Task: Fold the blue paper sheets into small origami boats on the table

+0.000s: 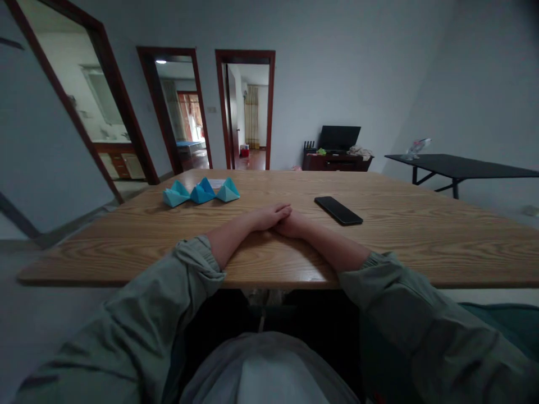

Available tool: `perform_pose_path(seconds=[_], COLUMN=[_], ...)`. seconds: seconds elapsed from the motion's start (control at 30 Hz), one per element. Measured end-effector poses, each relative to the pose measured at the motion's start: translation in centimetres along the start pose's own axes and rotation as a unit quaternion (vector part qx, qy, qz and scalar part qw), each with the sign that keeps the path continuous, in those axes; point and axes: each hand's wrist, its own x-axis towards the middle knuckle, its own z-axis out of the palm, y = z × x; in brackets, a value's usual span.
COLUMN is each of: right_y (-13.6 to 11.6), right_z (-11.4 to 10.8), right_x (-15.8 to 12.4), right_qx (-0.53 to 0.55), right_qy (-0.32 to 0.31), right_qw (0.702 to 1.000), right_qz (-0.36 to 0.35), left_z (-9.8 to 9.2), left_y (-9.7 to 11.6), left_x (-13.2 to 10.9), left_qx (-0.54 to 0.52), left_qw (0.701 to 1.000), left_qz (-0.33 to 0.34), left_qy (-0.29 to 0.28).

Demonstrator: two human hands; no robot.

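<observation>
Right now, the left hand (272, 217) lies pressed over the right hand (292, 225), its fingers together and empty, while the right hand's fingers are hidden beneath it. Both rest near the middle of the wooden worktop (421, 247). A black smartphone (338, 211) lies right of the worktop's centre, and three blue origami shapes (202, 192) sit near its far edge, touching a white paper slip (216, 183).

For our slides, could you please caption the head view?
Left hand over right hand on a wooden table, near a black smartphone and blue paper origami.
</observation>
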Motion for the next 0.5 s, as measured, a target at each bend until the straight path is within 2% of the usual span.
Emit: perform_pose_path(seconds=[0.1,0.23,0.5], right_y=[0.7,-0.2,-1.0], right_z=[0.0,-0.6,-1.2], right_x=[0.0,-0.4,-0.7], right_qx=[-0.002,0.023,0.038], right_qy=[0.023,0.048,0.02], right_qw=[1.0,0.999,0.998], right_qz=[-0.015,-0.006,0.036], left_z=[0.6,-0.4,-0.7], left_y=[-0.2,-0.8,-1.5], left_x=[-0.2,-0.4,-0.4], left_qx=[-0.02,-0.053,-0.061], left_qw=[1.0,0.998,0.997], left_qz=[0.018,0.01,0.01], left_qy=[0.006,-0.035,-0.043])
